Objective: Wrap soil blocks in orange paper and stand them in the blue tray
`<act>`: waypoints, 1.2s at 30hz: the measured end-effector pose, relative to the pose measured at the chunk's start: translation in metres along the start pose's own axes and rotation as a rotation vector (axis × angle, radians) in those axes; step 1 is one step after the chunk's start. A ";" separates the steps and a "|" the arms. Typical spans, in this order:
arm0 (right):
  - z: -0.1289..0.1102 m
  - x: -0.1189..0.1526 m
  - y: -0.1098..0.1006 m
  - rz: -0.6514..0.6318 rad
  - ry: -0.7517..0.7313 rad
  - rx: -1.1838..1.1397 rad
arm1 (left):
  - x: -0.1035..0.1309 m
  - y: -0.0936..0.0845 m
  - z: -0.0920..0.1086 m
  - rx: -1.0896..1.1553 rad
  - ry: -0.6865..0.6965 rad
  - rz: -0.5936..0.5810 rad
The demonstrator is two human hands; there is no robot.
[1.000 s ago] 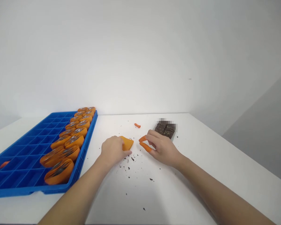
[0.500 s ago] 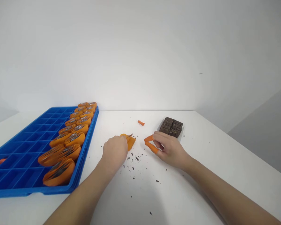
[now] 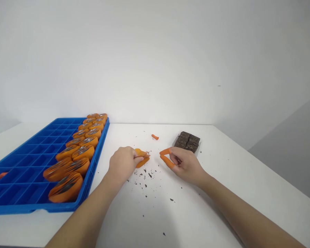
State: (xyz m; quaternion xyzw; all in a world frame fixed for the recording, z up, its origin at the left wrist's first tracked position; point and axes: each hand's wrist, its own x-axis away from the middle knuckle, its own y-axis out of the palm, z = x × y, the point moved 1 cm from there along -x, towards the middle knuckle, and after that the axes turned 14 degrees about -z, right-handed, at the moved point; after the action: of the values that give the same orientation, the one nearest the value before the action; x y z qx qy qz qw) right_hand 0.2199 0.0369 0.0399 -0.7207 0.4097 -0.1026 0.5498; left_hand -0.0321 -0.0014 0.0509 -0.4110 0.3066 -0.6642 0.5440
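Observation:
My left hand (image 3: 122, 165) pinches a small orange-yellow packet (image 3: 142, 162), which sticks out to the right of the fingers with its mouth toward my right hand. My right hand (image 3: 187, 164) wears orange covers on thumb and index finger; those two fingertips are close together, and no object can be made out between them. A gap separates them from the packet. Just behind my right hand sits a white dish (image 3: 174, 142) of dark brown flaky pieces (image 3: 188, 140) laid in two rows.
On the left lies a blue compartment tray (image 3: 41, 207) with several filled orange packets (image 3: 80, 167) along its right side and an orange piece (image 3: 1, 175) in one compartment. An orange finger cover (image 3: 155, 137) lies behind the hands. Dark crumbs (image 3: 150, 175) dot the white table (image 3: 209, 213).
My left hand has turned and shifted slightly, showing its thumb and more of the packet, whose mouth looks more spread. My right hand has barely moved.

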 end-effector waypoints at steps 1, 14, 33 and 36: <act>0.001 0.000 0.000 0.006 0.012 -0.008 | 0.001 -0.001 0.000 -0.012 -0.001 0.010; 0.000 -0.003 0.014 -0.049 -0.019 -0.061 | 0.007 -0.001 0.008 0.015 0.224 0.132; -0.014 -0.003 0.002 0.168 -0.037 -0.539 | 0.017 -0.012 0.014 0.616 0.767 -0.012; -0.016 -0.003 0.003 0.112 -0.043 -0.633 | 0.019 -0.009 0.015 0.696 0.787 -0.136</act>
State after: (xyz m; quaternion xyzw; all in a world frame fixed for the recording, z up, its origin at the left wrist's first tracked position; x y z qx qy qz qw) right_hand 0.2069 0.0273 0.0442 -0.8344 0.4484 0.0756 0.3114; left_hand -0.0247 -0.0177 0.0695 0.0554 0.2219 -0.8644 0.4477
